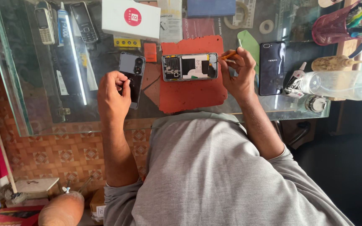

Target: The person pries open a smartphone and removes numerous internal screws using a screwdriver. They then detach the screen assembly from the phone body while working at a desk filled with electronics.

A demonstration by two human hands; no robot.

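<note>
On the glass counter (30, 117), your two hands work at an opened phone lying on a red mat.

Your right hand (239, 75) is closed around an orange-handled tool (228, 55), its tip meeting the right end of the opened phone (190, 67), which lies face down with its boards exposed, at the far middle of the red mat (189, 94). Your left hand (113, 95) is curled, fingertips pinching a small dark part over the detached back cover (131, 77) just left of the mat. To the right lie a dark phone (272, 68), a glue tube (293, 81) and a clear bottle (340, 83). Two keypad phones (63, 23) and a white box (131, 17) lie at the far left.
</note>
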